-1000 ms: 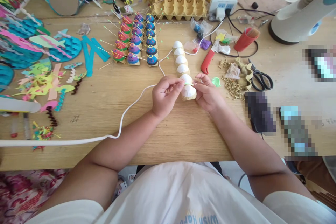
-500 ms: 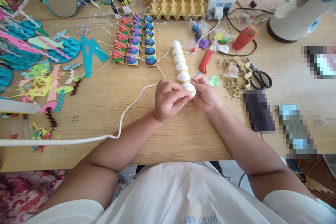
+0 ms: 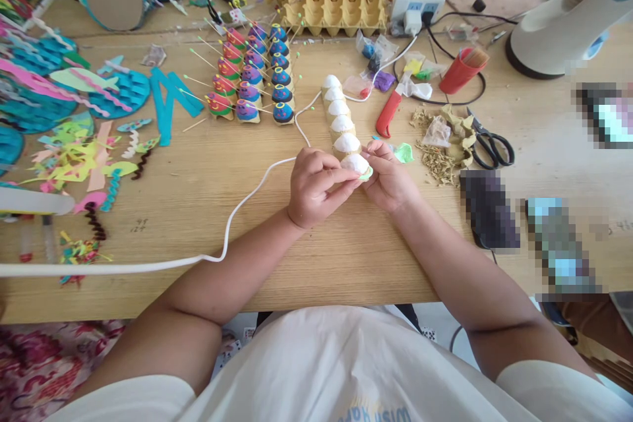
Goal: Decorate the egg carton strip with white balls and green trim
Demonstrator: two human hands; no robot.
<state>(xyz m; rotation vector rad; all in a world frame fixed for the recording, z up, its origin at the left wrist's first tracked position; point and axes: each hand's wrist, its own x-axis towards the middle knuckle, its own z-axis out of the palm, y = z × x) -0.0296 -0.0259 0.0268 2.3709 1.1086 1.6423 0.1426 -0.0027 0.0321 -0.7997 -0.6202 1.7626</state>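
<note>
A strip of egg carton (image 3: 341,124) with several white-topped bumps lies on the table, pointing away from me. Light green clay (image 3: 366,174) edges the base of its nearest bump. My left hand (image 3: 319,186) pinches that green clay from the left, thumb and index finger together. From the right, my right hand (image 3: 388,178) has its curled fingers against the near end of the strip; its fingertips are partly hidden behind the bump. Just beyond my right hand lies a loose green clay piece (image 3: 404,153).
Painted carton strips with pins (image 3: 251,76) stand back left. A white cable (image 3: 257,192) crosses the left side. Right are a red cutter (image 3: 389,115), red cup (image 3: 463,71), scissors (image 3: 492,145) and phone (image 3: 561,244). Egg trays (image 3: 336,0) sit at the back.
The green clay shows a little more at the lower right edge of the nearest bump. Both hands have stayed in nearly the same place.
</note>
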